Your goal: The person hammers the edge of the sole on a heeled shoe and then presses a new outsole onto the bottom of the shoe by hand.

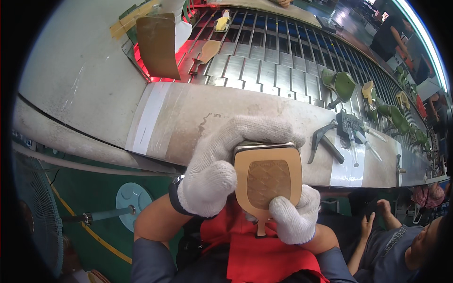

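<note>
The tan, square-toed shoe with a brown patterned sole patch (pixel 269 181) was held between both white-gloved hands in front of the red apron (pixel 269 259), sole upward. The left hand (pixel 212 172) curled its fingers around the toe end, and the right hand (pixel 298 216) gripped the lower right edge with its thumb on the sole. A black-headed hammer with a dark handle (pixel 331 149) lay to the right on the pale, worn table (pixel 240 107).

Factory floor: slatted metal conveyor (pixel 270 74) carrying green parts (pixel 346 86), hammer (pixel 331 150) on worktop (pixel 236 104), co-worker (pixel 391 250) nearby, yellow line (pixel 106 245) on green floor (pixel 89 181).
</note>
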The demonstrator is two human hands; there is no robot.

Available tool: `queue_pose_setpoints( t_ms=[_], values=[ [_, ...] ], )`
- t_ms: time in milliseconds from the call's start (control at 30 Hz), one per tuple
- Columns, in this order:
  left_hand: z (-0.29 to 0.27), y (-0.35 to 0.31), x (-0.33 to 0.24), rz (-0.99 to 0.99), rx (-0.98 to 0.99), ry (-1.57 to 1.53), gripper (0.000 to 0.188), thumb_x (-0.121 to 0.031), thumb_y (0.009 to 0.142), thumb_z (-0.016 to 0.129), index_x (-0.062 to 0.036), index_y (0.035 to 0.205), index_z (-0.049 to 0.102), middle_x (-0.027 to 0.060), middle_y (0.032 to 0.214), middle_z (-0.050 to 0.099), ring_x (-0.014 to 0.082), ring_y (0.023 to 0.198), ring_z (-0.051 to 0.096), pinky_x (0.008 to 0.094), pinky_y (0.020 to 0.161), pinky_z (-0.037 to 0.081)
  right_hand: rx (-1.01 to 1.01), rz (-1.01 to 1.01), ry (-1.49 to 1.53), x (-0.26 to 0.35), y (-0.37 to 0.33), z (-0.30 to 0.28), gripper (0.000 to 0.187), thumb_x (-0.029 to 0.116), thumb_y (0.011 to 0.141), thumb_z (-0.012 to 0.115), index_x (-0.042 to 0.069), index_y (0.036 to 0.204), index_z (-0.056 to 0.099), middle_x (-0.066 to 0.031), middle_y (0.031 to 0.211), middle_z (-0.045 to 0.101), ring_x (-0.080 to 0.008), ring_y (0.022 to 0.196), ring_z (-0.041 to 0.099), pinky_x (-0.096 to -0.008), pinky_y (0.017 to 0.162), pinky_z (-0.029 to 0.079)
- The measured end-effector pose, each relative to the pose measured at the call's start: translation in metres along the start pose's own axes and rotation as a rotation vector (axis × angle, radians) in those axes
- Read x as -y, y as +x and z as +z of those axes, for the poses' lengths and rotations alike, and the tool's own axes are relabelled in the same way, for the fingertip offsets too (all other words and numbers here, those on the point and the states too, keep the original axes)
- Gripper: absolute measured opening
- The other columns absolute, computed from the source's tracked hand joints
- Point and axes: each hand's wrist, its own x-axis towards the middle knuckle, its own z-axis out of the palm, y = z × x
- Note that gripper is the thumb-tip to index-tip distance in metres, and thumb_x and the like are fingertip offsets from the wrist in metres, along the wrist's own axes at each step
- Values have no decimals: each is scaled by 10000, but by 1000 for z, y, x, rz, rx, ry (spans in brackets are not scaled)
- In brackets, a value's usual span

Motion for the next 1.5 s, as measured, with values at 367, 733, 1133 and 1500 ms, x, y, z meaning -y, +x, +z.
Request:
queue_pose_setpoints(
  t_ms=[367, 733, 1133, 1500],
  values=[
    [1, -2, -12, -48, -39, 172, 759, -627, 1154, 404, 67, 1364, 629, 355, 1339, 718, 431, 1215, 753, 533, 1037, 630, -3, -24, -16, -3, 1, 8, 275, 177, 1096, 674, -41, 1152, 832, -88, 925, 845, -56, 636, 694, -221, 555, 552],
    [5, -5, -68, -233, -94, 465, 144, -7, 977, 748, 32, 1100, 685, 234, 1128, 808, 275, 1074, 808, 449, 948, 662, 60, -137, -190, -17, 1, 21, 219, 195, 1058, 745, 20, 996, 861, -28, 722, 765, -69, 601, 689, -275, 545, 534],
    [-43, 47, -4, -144, -78, -130, 655, -479, 1202, 454, 92, 1488, 601, 206, 1431, 705, 272, 1296, 703, 410, 1094, 585, -63, 54, 153, 29, 48, -6, 461, 290, 1118, 596, -121, 1296, 704, -218, 1001, 800, -222, 780, 788, -331, 673, 673],
    [-46, 51, 4, -13, -11, 24, 546, -364, 1173, 597, 71, 1501, 625, 168, 1426, 731, 214, 1259, 726, 369, 1091, 593, -187, -45, 86, 20, 49, -3, 480, 331, 1106, 625, -107, 1291, 694, -229, 953, 789, -222, 671, 750, -333, 595, 638]
  ],
)
